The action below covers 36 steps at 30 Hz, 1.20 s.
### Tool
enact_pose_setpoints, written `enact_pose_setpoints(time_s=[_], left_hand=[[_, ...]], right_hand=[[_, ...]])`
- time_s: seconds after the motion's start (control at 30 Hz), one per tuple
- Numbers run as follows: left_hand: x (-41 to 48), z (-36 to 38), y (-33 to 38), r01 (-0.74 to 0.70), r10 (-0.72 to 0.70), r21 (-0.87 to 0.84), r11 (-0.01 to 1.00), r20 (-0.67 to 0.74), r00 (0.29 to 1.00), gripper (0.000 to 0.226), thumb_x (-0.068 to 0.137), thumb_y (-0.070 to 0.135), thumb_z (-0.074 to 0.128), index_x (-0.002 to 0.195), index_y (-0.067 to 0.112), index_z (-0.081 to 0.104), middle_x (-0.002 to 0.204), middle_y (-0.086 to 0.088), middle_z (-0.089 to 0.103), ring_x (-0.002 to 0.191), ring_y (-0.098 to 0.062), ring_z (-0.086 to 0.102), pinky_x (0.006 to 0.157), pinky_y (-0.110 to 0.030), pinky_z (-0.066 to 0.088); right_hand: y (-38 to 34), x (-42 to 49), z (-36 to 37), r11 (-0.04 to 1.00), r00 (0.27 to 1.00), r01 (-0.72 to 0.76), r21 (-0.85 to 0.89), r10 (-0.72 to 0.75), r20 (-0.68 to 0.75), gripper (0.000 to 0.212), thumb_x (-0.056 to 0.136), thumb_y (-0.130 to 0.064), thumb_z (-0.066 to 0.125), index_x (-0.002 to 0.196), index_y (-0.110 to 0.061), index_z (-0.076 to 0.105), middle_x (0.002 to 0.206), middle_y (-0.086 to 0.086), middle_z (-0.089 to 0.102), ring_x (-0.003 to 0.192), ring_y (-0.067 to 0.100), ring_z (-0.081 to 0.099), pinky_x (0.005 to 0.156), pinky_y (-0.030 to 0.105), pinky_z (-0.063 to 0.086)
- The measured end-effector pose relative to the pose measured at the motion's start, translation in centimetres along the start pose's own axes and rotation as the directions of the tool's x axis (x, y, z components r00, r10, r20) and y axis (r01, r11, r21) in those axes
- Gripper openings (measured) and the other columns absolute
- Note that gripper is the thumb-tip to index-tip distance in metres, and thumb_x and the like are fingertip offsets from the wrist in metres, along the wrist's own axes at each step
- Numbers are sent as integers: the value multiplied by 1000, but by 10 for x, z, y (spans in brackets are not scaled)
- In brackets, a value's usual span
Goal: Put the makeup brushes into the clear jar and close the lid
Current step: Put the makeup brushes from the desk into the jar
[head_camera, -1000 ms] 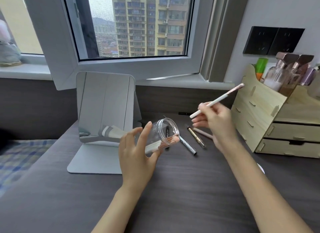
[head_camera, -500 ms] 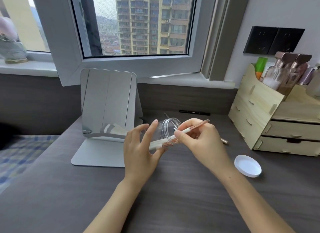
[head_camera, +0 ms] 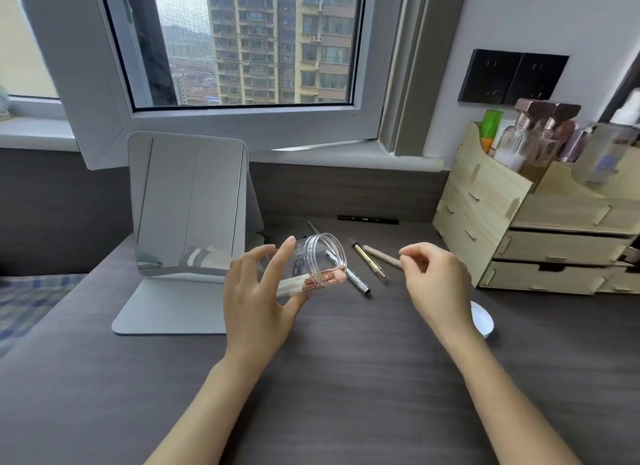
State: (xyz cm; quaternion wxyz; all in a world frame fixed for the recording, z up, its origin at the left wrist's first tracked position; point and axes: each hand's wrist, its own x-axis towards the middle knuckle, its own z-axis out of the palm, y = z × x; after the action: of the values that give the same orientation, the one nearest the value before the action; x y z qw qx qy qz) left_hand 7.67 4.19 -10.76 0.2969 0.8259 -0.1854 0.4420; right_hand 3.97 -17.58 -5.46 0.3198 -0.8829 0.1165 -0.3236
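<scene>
Left hand [head_camera: 256, 302] wraps the clear jar [head_camera: 317, 260], tilted on its side above the desk [head_camera: 346, 378], mouth to the right. Brushes [head_camera: 301, 284] sit inside, pink tips poking out at the rim. Right hand [head_camera: 438, 284] empty, fingers loosely curled, just right of the jar. Three more brushes [head_camera: 369, 264] lie toward the desk's back edge. White lid [head_camera: 482, 321] near the right edge, beside the wooden organizer [head_camera: 485, 215]. Black pen [head_camera: 367, 219] at the back edge has print, unreadable.
</scene>
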Motion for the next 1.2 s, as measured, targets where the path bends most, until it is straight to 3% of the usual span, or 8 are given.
enact_pose_setpoints(time_s=[0.13,0.4,0.5,0.6,0.73,0.93,1.07,1.2], left_hand=[[0,1,-1,-5,5,2,1000,-10,1000,80,60,29,87,130,24,48,110,-12,59,99,-25,49,82,-34,42],[0,0,-2,4,-4,-3,1000,6,1000,80,59,25,88,129,23,49,110,-13,59,99,-27,51,80,-38,45],[1,-1,-2,7,-7,-7,1000,18,1000,81,59,22,88,129,23,48,111,-14,59,99,-30,52,80,-39,44],[1,-1,0,21,-21,-10,1000,18,1000,80,58,21,88,128,22,49,108,-14,59,97,-30,53,80,-39,45],[2,-1,1,30,-30,-11,999,25,999,79,58,24,89,127,21,51,107,-13,59,96,-30,53,80,-40,47],[0,1,3,1,-1,-12,1000,32,999,77,62,29,86,129,26,48,110,-12,59,101,-25,48,87,-33,40],[0,0,3,-26,25,8,1000,49,998,79,62,29,85,130,28,45,111,-14,59,103,-26,50,91,-29,34],[0,0,2,-32,31,26,999,41,999,79,61,27,86,129,27,46,111,-15,60,103,-26,49,90,-33,38]], right_hand=[[46,29,22,838,961,25,-545,131,245,30,96,-24,46,119,-11,61,117,14,59,109,35,49,86,37,42],[61,61,54,608,925,294,-737,12,379,23,93,-16,48,111,-14,61,115,7,61,110,29,50,86,34,40],[54,58,43,758,963,171,-629,8,271,22,94,-18,47,108,-12,63,109,9,65,102,30,56,79,35,41],[34,45,13,974,992,76,-214,-52,114,20,93,-21,51,102,-14,68,98,8,69,89,25,61,72,33,44],[-3,15,-38,946,962,202,256,-241,131,14,90,-20,59,92,-28,71,81,-6,64,68,4,56,59,9,39],[-47,-8,-31,859,830,511,21,-499,250,28,85,8,54,108,-4,66,91,11,61,84,25,54,75,29,44],[-57,-17,-6,880,832,468,82,-470,294,17,82,4,57,97,-4,55,85,5,61,81,25,56,67,25,37],[-61,-16,10,922,904,372,107,-386,187,15,73,-15,75,77,-6,64,69,-1,61,63,14,50,61,26,40]])
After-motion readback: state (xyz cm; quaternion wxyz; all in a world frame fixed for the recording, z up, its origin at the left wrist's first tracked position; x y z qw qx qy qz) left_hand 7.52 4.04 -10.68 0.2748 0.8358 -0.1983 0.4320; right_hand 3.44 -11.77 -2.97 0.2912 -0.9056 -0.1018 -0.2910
